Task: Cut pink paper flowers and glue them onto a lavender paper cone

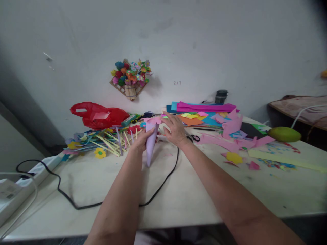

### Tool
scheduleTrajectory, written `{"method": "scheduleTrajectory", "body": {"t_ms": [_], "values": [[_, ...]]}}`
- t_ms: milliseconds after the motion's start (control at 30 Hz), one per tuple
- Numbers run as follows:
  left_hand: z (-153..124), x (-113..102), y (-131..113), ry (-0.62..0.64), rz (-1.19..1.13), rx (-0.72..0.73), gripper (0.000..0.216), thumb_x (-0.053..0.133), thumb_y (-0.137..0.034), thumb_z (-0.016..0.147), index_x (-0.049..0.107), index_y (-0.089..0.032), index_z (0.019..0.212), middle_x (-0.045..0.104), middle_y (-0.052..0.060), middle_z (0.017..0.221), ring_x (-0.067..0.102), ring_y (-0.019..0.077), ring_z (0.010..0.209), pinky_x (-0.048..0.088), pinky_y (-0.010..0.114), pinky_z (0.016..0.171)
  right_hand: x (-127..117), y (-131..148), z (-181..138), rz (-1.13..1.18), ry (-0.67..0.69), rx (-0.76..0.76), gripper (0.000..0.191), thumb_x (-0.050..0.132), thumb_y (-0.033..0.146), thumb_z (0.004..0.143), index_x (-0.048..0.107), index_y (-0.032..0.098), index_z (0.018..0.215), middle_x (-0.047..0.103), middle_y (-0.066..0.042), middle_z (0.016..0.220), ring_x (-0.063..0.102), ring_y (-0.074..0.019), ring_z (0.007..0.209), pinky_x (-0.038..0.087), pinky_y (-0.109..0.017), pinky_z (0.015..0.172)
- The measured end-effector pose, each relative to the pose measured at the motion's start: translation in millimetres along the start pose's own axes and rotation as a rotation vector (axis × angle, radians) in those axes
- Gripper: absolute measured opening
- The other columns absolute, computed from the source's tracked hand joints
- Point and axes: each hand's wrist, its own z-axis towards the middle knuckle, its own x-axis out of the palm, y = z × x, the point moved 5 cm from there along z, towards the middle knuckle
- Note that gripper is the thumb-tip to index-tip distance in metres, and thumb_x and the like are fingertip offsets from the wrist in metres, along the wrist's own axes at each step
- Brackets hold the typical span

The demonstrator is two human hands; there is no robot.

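Note:
My left hand [143, 139] is closed around a pale lilac paper cone [151, 144], its tip pointing down at the white table [178, 194]. A pink paper piece [153, 120] sits at the cone's wide top. My right hand [175, 129] rests just right of the cone, fingers spread over something white and small that I cannot make out. Black scissors [193, 137] lie by my right wrist.
A black cable [76, 204] loops across the table. Paper strips and flowers [102, 141] pile at the left with a red plastic bag [98, 115]. Coloured paper sheets [204, 112], pink scraps [230, 136] and a green mango [284, 134] lie right. A paper flower basket [130, 78] hangs on the wall.

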Motion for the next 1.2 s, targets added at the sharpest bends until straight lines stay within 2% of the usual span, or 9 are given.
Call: {"method": "scheduleTrajectory", "body": {"t_ms": [100,233,367,467,633,800,1000,1100,1200], "values": [[2.7,-1.5,-7.1,-0.082,0.029,0.128,0.064,0.085,-0.039,0.053,0.054,-0.014,0.103,0.068,0.003,0.075,0.060,0.0127,0.050,0.050,0.025,0.050,1.3,-0.7,-1.1,-0.023,0.000,0.005,0.051,0.047,0.013,0.080,0.057,0.020,0.129,0.046,-0.009,0.146,0.047,-0.0286,0.122,0.037,-0.046,0.101],[5.2,-7.8,-20.0,-0.221,0.019,0.326,0.069,0.085,-0.042,0.051,0.050,-0.019,0.106,0.067,-0.001,0.079,0.060,0.0102,0.051,0.050,0.025,0.055,5.9,-4.3,-4.2,-0.019,-0.014,0.046,0.051,0.050,0.013,0.079,0.056,0.016,0.130,0.045,-0.013,0.147,0.044,-0.0288,0.127,0.035,-0.047,0.104],[5.8,-14.1,-27.7,-0.272,-0.016,0.425,0.073,0.085,-0.048,0.049,0.046,-0.022,0.105,0.067,-0.003,0.078,0.060,0.0102,0.052,0.050,0.025,0.056,14.6,-7.9,-8.2,0.057,-0.036,0.129,0.049,0.050,0.014,0.081,0.056,0.015,0.130,0.050,-0.014,0.143,0.048,-0.0283,0.126,0.036,-0.047,0.105],[6.5,-16.7,-27.8,-0.284,-0.018,0.431,0.074,0.086,-0.050,0.045,0.046,-0.022,0.101,0.066,-0.003,0.075,0.060,0.0107,0.052,0.050,0.025,0.056,25.4,-5.7,-10.8,0.160,0.031,0.203,0.045,0.052,0.017,0.083,0.058,0.015,0.127,0.059,-0.015,0.133,0.054,-0.0271,0.121,0.040,-0.045,0.102],[6.7,-16.2,-24.2,-0.280,-0.013,0.425,0.072,0.085,-0.055,0.041,0.050,-0.020,0.094,0.062,-0.005,0.070,0.058,0.0100,0.051,0.048,0.025,0.056,48.3,-0.4,-20.5,0.401,0.278,0.417,0.034,0.054,0.028,0.087,0.065,0.018,0.118,0.070,-0.011,0.114,0.065,-0.0226,0.103,0.047,-0.039,0.093],[5.5,-12.5,-21.7,-0.240,-0.006,0.406,0.075,0.082,-0.065,0.036,0.051,-0.019,0.087,0.063,-0.002,0.069,0.058,0.0116,0.052,0.045,0.024,0.051,71.4,7.9,-31.9,0.701,0.470,0.441,0.028,0.061,0.023,0.080,0.069,0.020,0.107,0.073,-0.006,0.107,0.066,-0.0208,0.097,0.048,-0.035,0.088],[3.9,-4.6,-19.0,-0.165,-0.028,0.372,0.078,0.076,-0.074,0.037,0.054,-0.018,0.085,0.066,0.002,0.075,0.060,0.0127,0.054,0.045,0.024,0.049,87.7,17.8,-38.3,0.841,0.540,0.480,0.018,0.069,0.024,0.073,0.067,0.016,0.089,0.072,-0.003,0.085,0.065,-0.0176,0.077,0.049,-0.030,0.073],[5.2,-1.8,-16.7,-0.138,-0.025,0.338,0.081,0.072,-0.079,0.038,0.054,-0.017,0.087,0.066,0.003,0.074,0.062,0.0149,0.058,0.046,0.025,0.050,93.5,16.3,-39.8,0.873,0.501,0.550,0.016,0.072,0.026,0.072,0.065,0.016,0.081,0.069,-0.002,0.074,0.062,-0.0155,0.068,0.048,-0.027,0.065],[6.0,-0.3,-18.2,-0.156,-0.018,0.350,0.080,0.078,-0.071,0.040,0.053,-0.018,0.094,0.066,0.002,0.077,0.063,0.0150,0.060,0.048,0.026,0.052,97.5,9.4,-40.7,0.830,0.436,0.579,0.019,0.075,0.031,0.069,0.063,0.018,0.075,0.066,0.000,0.069,0.060,-0.0151,0.064,0.046,-0.026,0.060]]}}
